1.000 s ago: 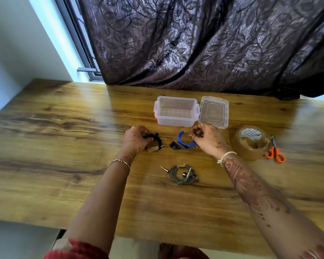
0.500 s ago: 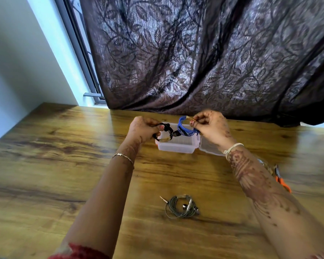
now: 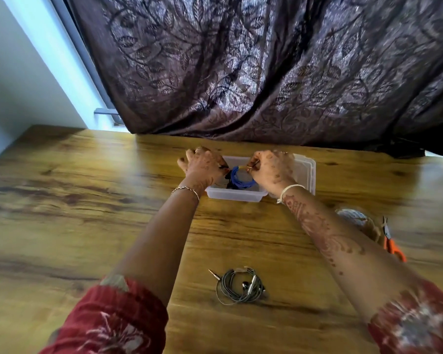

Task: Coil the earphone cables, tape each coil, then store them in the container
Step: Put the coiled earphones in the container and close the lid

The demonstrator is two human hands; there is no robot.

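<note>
Both hands are over the clear plastic container [image 3: 234,196] at the back of the wooden table. My right hand [image 3: 273,169] pinches a blue earphone coil [image 3: 238,178] that hangs inside the container. My left hand [image 3: 202,168] holds a black earphone coil [image 3: 226,172] at the container's left side; most of it is hidden by the fingers. A grey earphone coil [image 3: 239,286] with its jack sticking out lies on the table near me, between my forearms.
The container's clear lid [image 3: 306,169] lies just right of it. A brown tape roll [image 3: 356,221] and orange-handled scissors [image 3: 391,244] sit at the right, partly behind my right forearm. A dark patterned curtain [image 3: 266,72] hangs along the table's far edge.
Both hands lifted the black and blue coils off the table and carried them over the container. Now the coils are lowered into it. The grey coil has stayed in place.
</note>
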